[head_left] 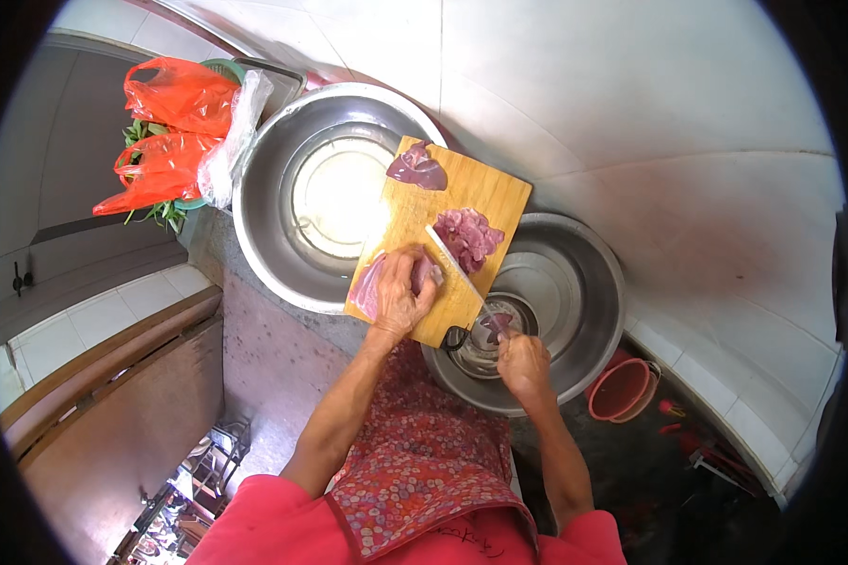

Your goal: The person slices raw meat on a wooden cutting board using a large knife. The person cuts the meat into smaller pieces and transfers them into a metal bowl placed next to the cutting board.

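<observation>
A wooden cutting board (424, 212) lies tilted across the rims of two metal basins. With curled fingers my left hand (400, 292) presses a piece of raw dark-pink meat (367, 287) against the board's near left part. My right hand (525, 365) is closed around the handle of a kitchen knife (457, 268), whose blade slants up and left across the board. Beside the blade lies a pile of sliced meat (468, 237). Another whole piece of meat (417, 168) rests near the board's far edge. The knife's handle is mostly covered by my fingers.
The large left basin (264, 231) looks to hold water. The right basin (598, 282) has a smaller bowl (485, 363) inside it. Red plastic bags (174, 160) with greens stand at the far left. A white wall is behind; a red bucket (620, 391) sits low at right.
</observation>
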A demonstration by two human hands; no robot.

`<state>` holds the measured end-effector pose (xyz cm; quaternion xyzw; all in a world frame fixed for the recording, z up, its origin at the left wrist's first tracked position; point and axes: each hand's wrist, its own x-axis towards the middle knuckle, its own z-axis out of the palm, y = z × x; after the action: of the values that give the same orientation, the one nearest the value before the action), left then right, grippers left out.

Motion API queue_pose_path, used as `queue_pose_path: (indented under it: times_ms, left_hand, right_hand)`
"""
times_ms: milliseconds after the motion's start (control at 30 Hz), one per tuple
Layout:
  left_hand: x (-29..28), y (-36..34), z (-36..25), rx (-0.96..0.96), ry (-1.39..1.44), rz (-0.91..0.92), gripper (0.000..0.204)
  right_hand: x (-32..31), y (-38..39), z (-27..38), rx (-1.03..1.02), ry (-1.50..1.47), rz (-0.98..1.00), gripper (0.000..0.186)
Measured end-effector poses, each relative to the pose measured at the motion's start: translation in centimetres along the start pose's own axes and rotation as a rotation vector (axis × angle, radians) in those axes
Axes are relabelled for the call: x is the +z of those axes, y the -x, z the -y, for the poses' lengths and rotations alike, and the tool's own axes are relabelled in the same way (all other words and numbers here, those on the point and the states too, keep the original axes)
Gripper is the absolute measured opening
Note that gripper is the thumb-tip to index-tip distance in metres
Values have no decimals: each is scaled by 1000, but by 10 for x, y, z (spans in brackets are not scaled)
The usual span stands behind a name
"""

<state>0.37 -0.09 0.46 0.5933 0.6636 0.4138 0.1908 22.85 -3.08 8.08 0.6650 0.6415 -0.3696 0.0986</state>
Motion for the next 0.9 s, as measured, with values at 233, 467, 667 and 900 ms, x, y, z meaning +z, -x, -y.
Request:
queue_pose_path:
  times_ms: [233,467,667,900]
  left_hand:
    - [-1,3,3,6,-22,77,19]
    - [-4,4,6,-53,30,103,19]
    - [-5,1,2,-57,32,129,25]
    - [-5,0,0,-61,-9,121,26]
  right_hand:
    - [-13,21,10,-172,30,-47,13]
    - [-8,19,18,-152,45,46,13]
    - [-3,1,31,-162,51,57,17]
    - [3,6,27,-146,39,46,14]
